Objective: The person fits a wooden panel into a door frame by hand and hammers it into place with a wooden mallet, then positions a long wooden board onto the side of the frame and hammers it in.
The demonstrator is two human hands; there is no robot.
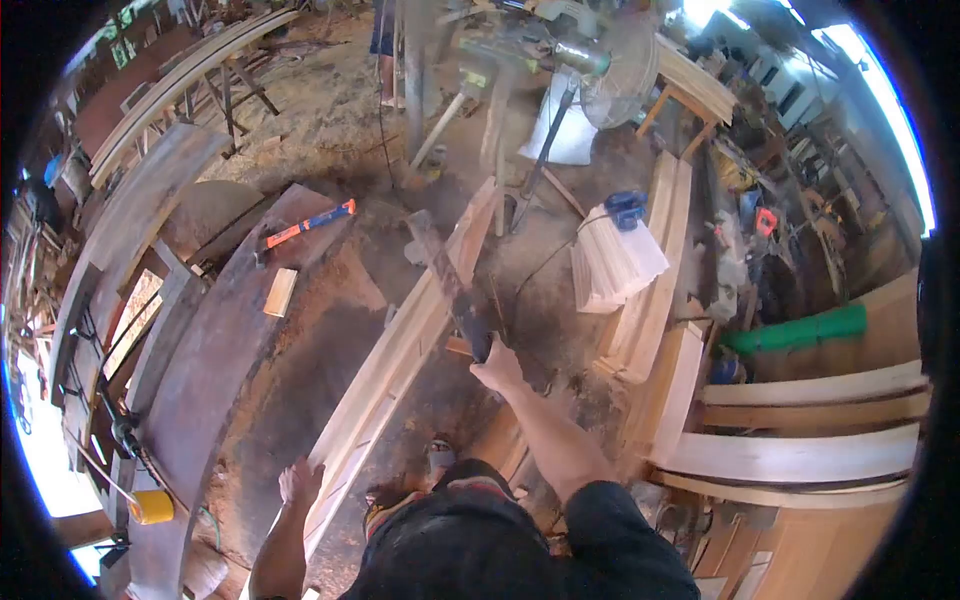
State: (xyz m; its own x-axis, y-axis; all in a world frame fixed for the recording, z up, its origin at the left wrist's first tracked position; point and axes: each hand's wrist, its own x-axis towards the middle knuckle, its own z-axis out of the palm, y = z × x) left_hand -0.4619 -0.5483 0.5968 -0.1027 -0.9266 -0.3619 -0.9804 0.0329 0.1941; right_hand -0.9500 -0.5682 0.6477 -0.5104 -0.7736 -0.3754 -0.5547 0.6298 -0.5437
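Observation:
My right hand [496,366] grips the handle of a long dark blade or machete [447,280] that points up and away, its flat lying over a long pale wooden plank [410,340]. The plank runs diagonally from lower left to upper right, standing on edge. My left hand [300,482] rests on the plank's near end, fingers spread against it. My feet in sandals show below the plank.
A dark curved wooden slab [215,350] lies at left with a small wood block [280,292] and an orange-handled hammer [310,224] on it. Stacked pale planks [800,440] fill the right. A fan [620,65], a white bundle [615,260] and a green tube [800,328] stand beyond. Sawdust covers the floor.

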